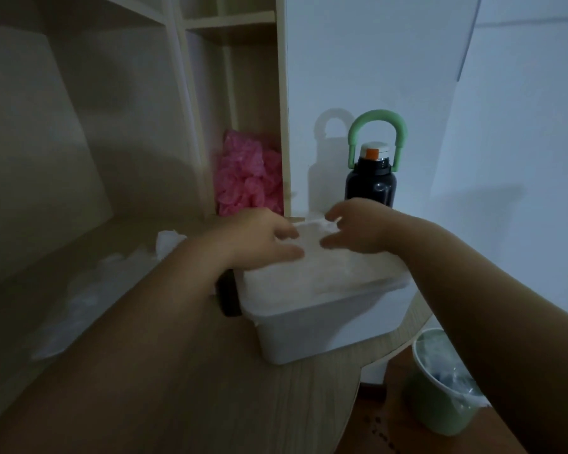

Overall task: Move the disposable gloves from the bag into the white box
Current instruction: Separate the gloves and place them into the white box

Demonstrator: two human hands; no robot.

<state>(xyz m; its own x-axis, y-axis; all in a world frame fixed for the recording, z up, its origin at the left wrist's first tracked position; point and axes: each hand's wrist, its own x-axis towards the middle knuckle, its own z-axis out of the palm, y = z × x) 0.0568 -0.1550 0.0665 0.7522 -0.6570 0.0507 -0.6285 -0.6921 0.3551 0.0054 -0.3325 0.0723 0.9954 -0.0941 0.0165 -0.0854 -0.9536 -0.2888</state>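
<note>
Above the white box (312, 332) on the worktop (210, 388), the left hand (263, 240) and right hand (354, 227) each seem to pinch an end of a thin strip of disposable gloves (312, 223), though blur hides the fingers. More pale film seems to fill the box to its rim, and the crumpled bag (89, 299) lies slack to its left, so the transfer looks nearly done.

place: a home room, dimly lit
signs: wooden desk (184, 381) with shelves (230, 24), bottle (373, 178), lined bin (440, 385) on the floor
</note>
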